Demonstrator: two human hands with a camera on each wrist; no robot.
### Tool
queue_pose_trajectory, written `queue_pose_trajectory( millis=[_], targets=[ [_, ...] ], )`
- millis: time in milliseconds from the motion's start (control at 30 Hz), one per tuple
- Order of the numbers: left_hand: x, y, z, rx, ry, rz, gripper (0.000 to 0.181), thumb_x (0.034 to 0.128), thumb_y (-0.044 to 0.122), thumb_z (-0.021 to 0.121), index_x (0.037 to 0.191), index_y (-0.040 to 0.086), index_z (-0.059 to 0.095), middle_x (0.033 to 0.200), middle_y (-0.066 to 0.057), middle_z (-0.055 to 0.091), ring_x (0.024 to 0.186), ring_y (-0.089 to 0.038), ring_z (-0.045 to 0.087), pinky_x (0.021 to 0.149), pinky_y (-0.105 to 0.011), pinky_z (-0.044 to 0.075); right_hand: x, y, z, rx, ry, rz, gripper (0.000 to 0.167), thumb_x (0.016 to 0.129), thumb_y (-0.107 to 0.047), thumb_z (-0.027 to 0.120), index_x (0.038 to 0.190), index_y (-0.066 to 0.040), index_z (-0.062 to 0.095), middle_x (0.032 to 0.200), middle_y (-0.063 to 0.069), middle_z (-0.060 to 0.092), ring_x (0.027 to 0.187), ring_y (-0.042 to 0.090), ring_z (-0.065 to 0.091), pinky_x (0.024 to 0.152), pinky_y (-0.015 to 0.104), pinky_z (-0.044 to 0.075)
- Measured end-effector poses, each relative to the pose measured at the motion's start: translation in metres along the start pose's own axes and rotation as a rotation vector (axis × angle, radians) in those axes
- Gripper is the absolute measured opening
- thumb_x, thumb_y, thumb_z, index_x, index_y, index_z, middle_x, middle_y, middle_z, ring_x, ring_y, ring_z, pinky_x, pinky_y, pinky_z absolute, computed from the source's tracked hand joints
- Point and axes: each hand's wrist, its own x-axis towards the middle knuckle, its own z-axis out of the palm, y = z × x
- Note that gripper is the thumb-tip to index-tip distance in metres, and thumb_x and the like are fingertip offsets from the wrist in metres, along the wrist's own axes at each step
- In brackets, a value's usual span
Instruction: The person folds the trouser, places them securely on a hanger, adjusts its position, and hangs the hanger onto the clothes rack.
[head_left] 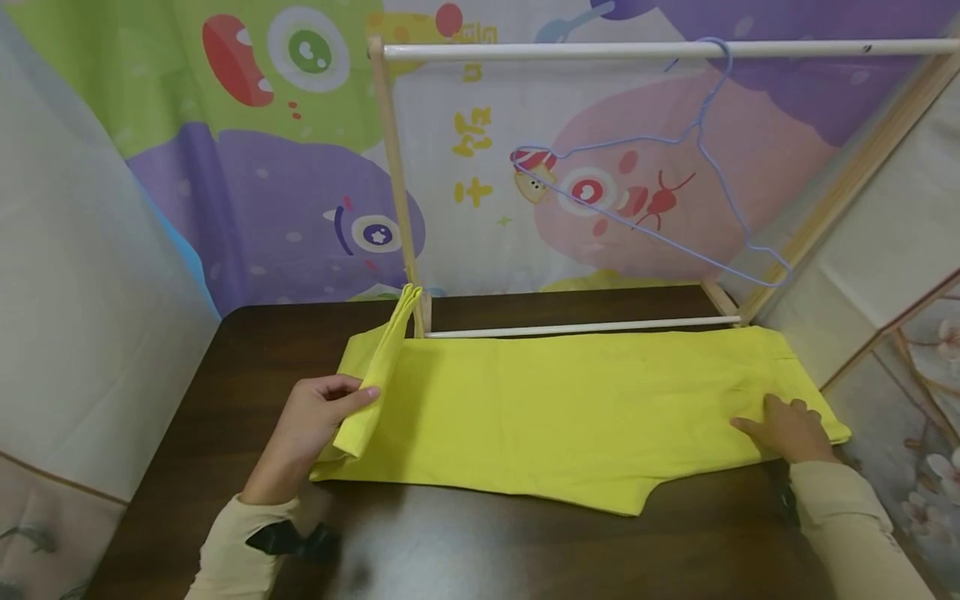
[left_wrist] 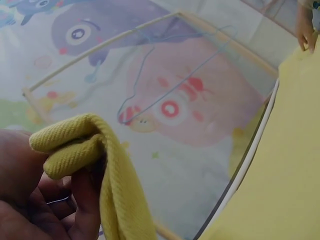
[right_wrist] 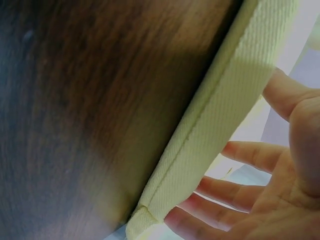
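Observation:
Yellow trousers (head_left: 570, 408), folded lengthwise, lie across the dark table. At the leg end, my left hand (head_left: 318, 417) pinches the folded hem edge between thumb and fingers and holds it raised above the fabric. The left wrist view shows the doubled layers of the raised hem (left_wrist: 75, 145) beside the left hand (left_wrist: 40, 195). Over at the waist end, my right hand (head_left: 795, 427) rests on the trousers with its fingers spread. In the right wrist view, the right hand's fingertips (right_wrist: 232, 149) touch the cloth along its edge.
Behind the trousers stands a clothes rack with a white top rail (head_left: 555, 52) and wooden posts. A blue wire hanger (head_left: 705, 125) hangs from the rail. Bare wooden tabletop (head_left: 465, 542) shows in front; a cartoon-print curtain (head_left: 300, 192) is at the back.

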Motion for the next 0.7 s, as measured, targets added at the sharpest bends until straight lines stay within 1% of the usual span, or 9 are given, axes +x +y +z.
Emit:
queue_pose_trajectory(
  millis=[67,267,367,400,533,633,700],
  targets=[
    [0.003,0.001,0.006,-0.001,-0.013,0.008,0.029,0.0884,0.02,0.074,0.101,-0.006,0.071,0.082,0.003,0.064,0.079,-0.015,0.052,0.068,-0.026,0.045,0.0,0.0,0.0,0.001,-0.007,0.005,0.087,0.093,-0.059,0.054,0.116,0.024,0.043,0.102,0.05,0.044,0.091,0.069,0.041,0.074,0.069,0.036],
    [0.01,0.005,0.023,-0.028,-0.047,-0.003,0.028,0.0893,0.021,0.073,0.1,-0.005,0.071,0.085,0.001,0.063,0.084,-0.019,0.049,0.073,-0.029,0.043,0.0,0.0,0.0,0.003,-0.013,0.011,0.087,0.093,-0.058,0.054,0.118,0.025,0.042,0.104,0.051,0.044,0.093,0.069,0.04,0.075,0.07,0.035],
    [0.013,0.006,0.035,-0.06,-0.061,0.009,0.024,0.0888,0.018,0.073,0.096,-0.006,0.071,0.082,-0.001,0.062,0.08,-0.02,0.05,0.069,-0.029,0.044,0.0,0.0,0.0,0.006,-0.011,0.012,0.087,0.093,-0.058,0.054,0.118,0.024,0.042,0.104,0.051,0.044,0.093,0.069,0.04,0.075,0.07,0.036],
    [0.014,0.006,0.039,-0.07,-0.064,0.022,0.023,0.0884,0.016,0.073,0.094,-0.006,0.071,0.08,-0.001,0.062,0.079,-0.019,0.05,0.068,-0.028,0.044,0.0,0.0,0.001,0.008,-0.011,0.012,0.087,0.093,-0.058,0.054,0.118,0.024,0.042,0.104,0.051,0.044,0.093,0.069,0.04,0.075,0.07,0.036],
    [0.016,0.008,0.059,-0.118,-0.077,0.043,0.019,0.0871,0.013,0.074,0.088,-0.006,0.071,0.075,-0.001,0.061,0.07,-0.016,0.051,0.06,-0.026,0.044,0.001,0.002,0.002,-0.003,-0.002,0.001,0.087,0.094,-0.058,0.053,0.118,0.024,0.042,0.104,0.05,0.045,0.093,0.068,0.041,0.075,0.07,0.036],
    [0.017,0.01,0.072,-0.129,-0.085,0.049,0.018,0.0863,0.014,0.074,0.086,-0.004,0.071,0.074,-0.001,0.061,0.069,-0.015,0.052,0.06,-0.026,0.044,0.002,0.003,0.003,-0.02,0.02,-0.022,0.084,0.094,-0.057,0.054,0.115,0.024,0.044,0.101,0.048,0.049,0.091,0.066,0.044,0.076,0.069,0.035],
    [0.017,0.013,0.08,-0.13,-0.092,0.064,0.018,0.0862,0.014,0.075,0.085,-0.003,0.072,0.075,-0.001,0.061,0.07,-0.016,0.052,0.062,-0.027,0.044,0.002,0.003,0.004,-0.031,0.035,-0.035,0.083,0.094,-0.055,0.054,0.114,0.024,0.045,0.099,0.046,0.051,0.09,0.064,0.046,0.076,0.068,0.035]
  ],
)
